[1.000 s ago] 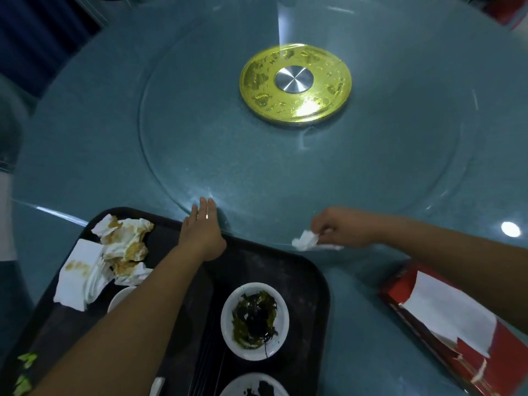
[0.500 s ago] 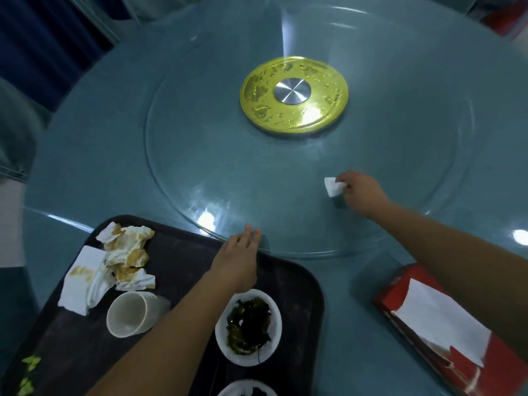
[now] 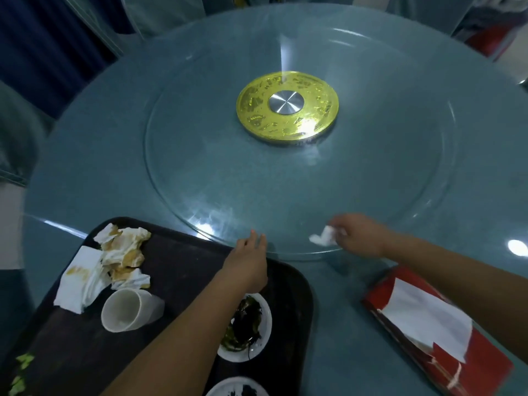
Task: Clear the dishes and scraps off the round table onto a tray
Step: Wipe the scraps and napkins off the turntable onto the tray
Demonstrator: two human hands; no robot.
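Note:
My right hand (image 3: pixel 358 237) pinches a crumpled white tissue (image 3: pixel 324 238) against the near edge of the glass turntable (image 3: pixel 200 172). My left hand (image 3: pixel 248 264) reaches over the black tray (image 3: pixel 183 261) with its fingers straight, the fingertips touching the turntable's rim. On the tray lie stained white napkins (image 3: pixel 105 264), a white cup (image 3: pixel 125 310) on its side and a white dish (image 3: pixel 248 327) with dark green scraps. A second white dish (image 3: pixel 237 388) shows at the bottom edge.
The round teal table (image 3: pixel 85 138) carries a gold hub (image 3: pixel 287 105) with a silver centre in the middle of the turntable. A red tissue box (image 3: pixel 440 332) with white paper lies at the near right. Green scraps (image 3: pixel 21 372) sit at the tray's near left corner.
My right hand drew the tissue back from the middle of the turntable to its near edge. My left hand stayed at the rim. The camera tilted up.

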